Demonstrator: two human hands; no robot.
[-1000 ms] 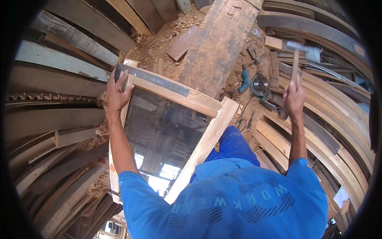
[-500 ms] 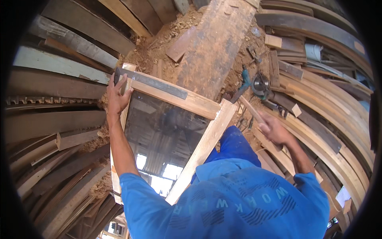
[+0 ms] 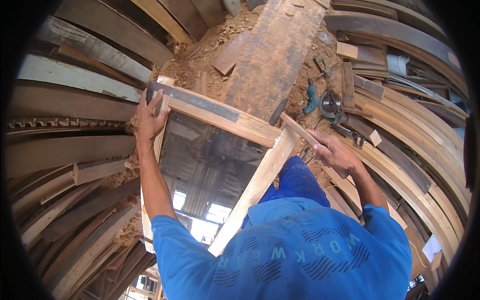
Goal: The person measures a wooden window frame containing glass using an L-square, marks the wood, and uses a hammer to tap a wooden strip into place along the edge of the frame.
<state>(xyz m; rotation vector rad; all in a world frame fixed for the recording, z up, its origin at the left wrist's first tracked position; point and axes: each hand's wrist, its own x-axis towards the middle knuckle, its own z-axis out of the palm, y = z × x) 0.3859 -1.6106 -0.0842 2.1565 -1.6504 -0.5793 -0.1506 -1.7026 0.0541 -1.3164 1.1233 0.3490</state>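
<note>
A pale wooden frame [image 3: 257,182] lies before me around a dark, glossy panel [image 3: 210,155] that reflects a roof. Along its far rail rests the grey blade of a try square [image 3: 205,107]. At the far left corner my left hand [image 3: 150,122] is closed around the dark stock of the square and the frame's edge, with the thumb on the near side. In my right hand [image 3: 336,154] is the wooden handle of a hammer [image 3: 299,128]. The hammer's dark head is at the frame's far right corner; whether it touches the wood I cannot tell.
A worn wide plank [image 3: 265,60] runs away beyond the frame, with sawdust on both sides. To the right lie a teal drill [image 3: 311,97] and a circular saw [image 3: 331,105]. Stacked boards [image 3: 70,110] line the left, and more long planks [image 3: 400,132] curve along the right.
My right hand has swung the hammer leftward, bringing its head from beside the far right corner to just over it. My left hand stays on the square and frame.
</note>
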